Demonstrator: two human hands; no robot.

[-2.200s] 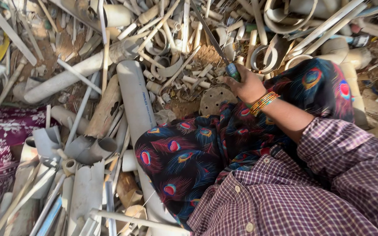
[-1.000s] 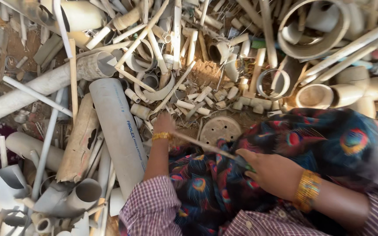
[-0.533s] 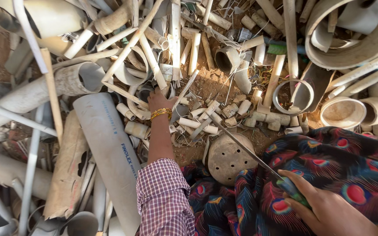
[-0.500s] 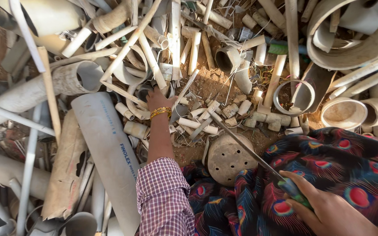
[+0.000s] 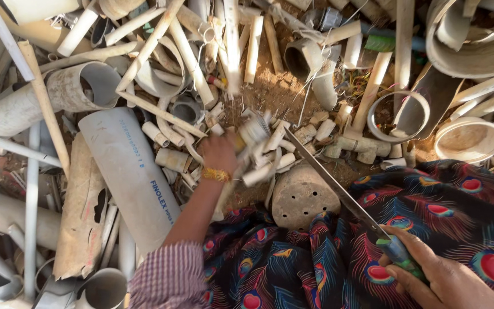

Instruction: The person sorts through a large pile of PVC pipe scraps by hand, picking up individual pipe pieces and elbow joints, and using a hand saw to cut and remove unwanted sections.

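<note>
Saw [image 5: 338, 191] in right grip [image 5: 435, 280] (pipes [image 5: 258, 171] nearby)

We've got a short pale pipe piece [image 5: 254, 130] up off the heap, gripped at one end, blurred so we can't make out much beyond a stubby off-white tube with a dirty surface, tilted up to the right. It sits just above the scatter of similar cut stubs [image 5: 270, 166] on the dirt. The other thing is our long thin blade [image 5: 330, 180], dull grey metal, running diagonally from the stubs down to a green handle [image 5: 398, 257], crossing beside the round perforated disc [image 5: 304, 197].
</note>
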